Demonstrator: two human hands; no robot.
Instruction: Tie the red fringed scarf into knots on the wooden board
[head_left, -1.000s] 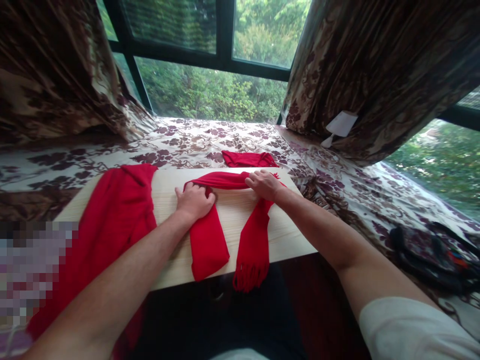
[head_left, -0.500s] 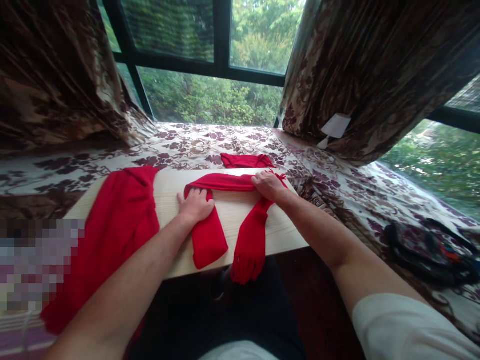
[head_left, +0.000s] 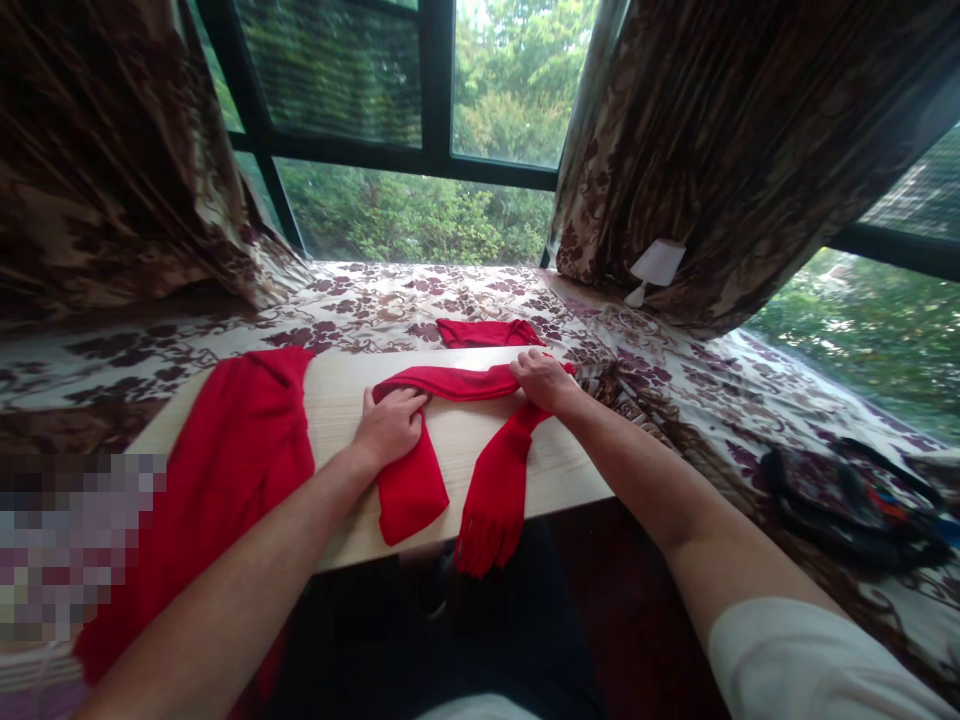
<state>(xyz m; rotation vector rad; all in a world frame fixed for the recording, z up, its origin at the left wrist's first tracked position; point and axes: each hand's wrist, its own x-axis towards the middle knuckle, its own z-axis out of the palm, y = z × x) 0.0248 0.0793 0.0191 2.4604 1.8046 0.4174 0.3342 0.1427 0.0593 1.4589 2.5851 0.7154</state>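
Note:
A red scarf (head_left: 412,490) with fringed ends lies bent on a pale wooden board (head_left: 341,385). At the scarf's left bend is my left hand (head_left: 391,425), its fingers curled in at the fold and the thumb by the outer edge. My right hand (head_left: 541,380) grips the scarf's upper strip at the right, near the board's far corner. From under that hand a fringed end hangs toward me past the board's near edge. Part of the fringe at the far right is half hidden behind the right hand.
A larger red cloth (head_left: 240,430) drapes over the board's left side. Behind the board lies another red folded piece (head_left: 487,333). A small white lamp (head_left: 656,265) stands by the right curtain (head_left: 675,120). A black bag (head_left: 847,510) rests on the patterned cover at right.
My left hand's fingers, spread on the scarf before, have drawn together and turned rightward into the bend. The right hand keeps its hold. The view has tilted slightly.

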